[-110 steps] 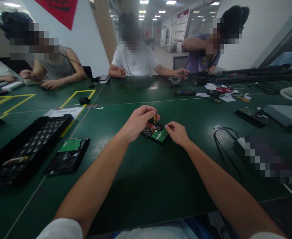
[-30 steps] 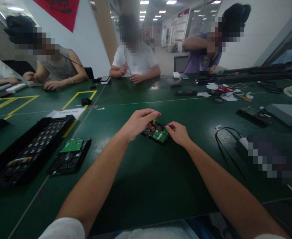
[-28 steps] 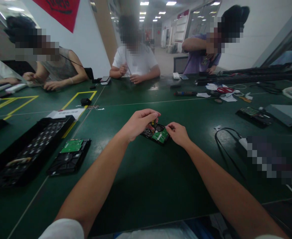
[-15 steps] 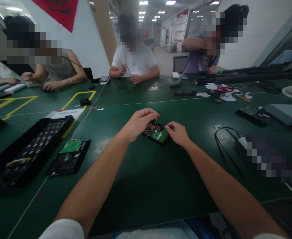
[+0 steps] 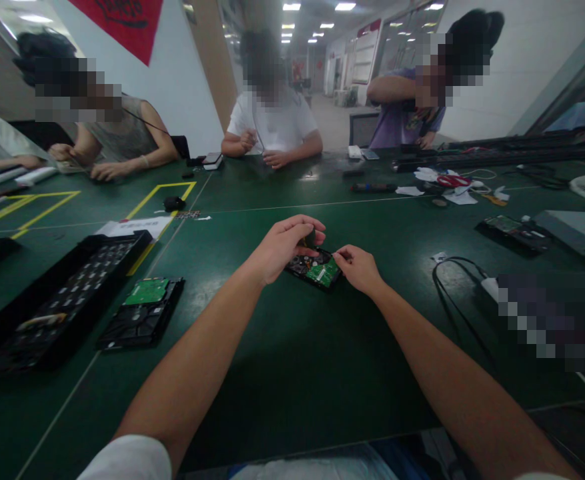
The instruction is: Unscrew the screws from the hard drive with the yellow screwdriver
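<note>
A black hard drive with a green circuit board lies on the green table in front of me. My left hand is closed around a small dark-handled tool held upright over the drive's far end. My right hand pinches the drive's right edge with its fingers together. Most of the tool is hidden by my fingers.
A second hard drive and a long black tray lie at the left. A black cable, another drive and a grey box are at the right. Three people sit across the table.
My left hand has shifted slightly on the tool; its yellow tip, visible earlier, is now covered. The person in white pulled an arm back from the table's middle. The drive has not moved.
</note>
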A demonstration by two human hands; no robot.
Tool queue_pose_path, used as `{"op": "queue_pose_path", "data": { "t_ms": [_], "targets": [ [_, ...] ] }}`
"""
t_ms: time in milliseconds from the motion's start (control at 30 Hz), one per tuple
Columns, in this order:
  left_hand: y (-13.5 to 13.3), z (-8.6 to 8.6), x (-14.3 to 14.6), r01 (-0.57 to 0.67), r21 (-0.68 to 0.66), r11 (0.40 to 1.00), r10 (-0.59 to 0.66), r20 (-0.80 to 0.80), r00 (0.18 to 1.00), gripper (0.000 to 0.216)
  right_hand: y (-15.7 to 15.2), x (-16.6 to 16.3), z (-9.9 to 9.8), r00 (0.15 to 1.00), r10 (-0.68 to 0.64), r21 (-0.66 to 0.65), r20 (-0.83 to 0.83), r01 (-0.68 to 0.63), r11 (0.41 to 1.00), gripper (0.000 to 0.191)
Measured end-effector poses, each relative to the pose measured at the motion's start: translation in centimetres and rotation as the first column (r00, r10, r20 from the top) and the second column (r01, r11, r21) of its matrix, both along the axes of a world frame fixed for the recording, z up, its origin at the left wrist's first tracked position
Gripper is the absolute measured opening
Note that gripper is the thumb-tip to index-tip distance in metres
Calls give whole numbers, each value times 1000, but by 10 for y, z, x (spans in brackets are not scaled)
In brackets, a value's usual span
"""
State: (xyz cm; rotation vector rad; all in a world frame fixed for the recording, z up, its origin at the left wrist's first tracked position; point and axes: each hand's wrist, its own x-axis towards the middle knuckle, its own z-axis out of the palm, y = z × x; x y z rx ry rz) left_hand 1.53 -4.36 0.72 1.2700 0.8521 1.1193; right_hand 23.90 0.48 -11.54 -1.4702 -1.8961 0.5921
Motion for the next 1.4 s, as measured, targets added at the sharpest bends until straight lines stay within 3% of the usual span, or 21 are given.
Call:
{"op": "queue_pose_path", "data": {
  "t_ms": [200,400,667,767,1033,1400],
  "targets": [
    [-1,-3,2,-1,86,996,10,-108,994,24,1,1,-2,1000,-1,6,-7,1,1000,22],
    [1,-3,-2,-70,149,986,100,-203,974,28,1,1,-1,1000,12,1,8,-12,1000,23],
    [-6,6,5,-6,-20,1000,6,-27,1000,21,0,-1,0,999,1,-21,-40,-2,1000,20],
    [-6,5,6,-3,-24,1000,3,-10,1000,17,0,0,-1,999,7,-22,-35,-8,1000,20],
    [2,2,-3,-85,184,979,133,-268,954,19,2,2,-3,1000,9,-16,-14,-9,1000,22],
    [-6,5,6,91,76,993,-85,-77,993,19,2,1,-3,1000,5,-8,-23,-5,1000,22]
  ]
}}
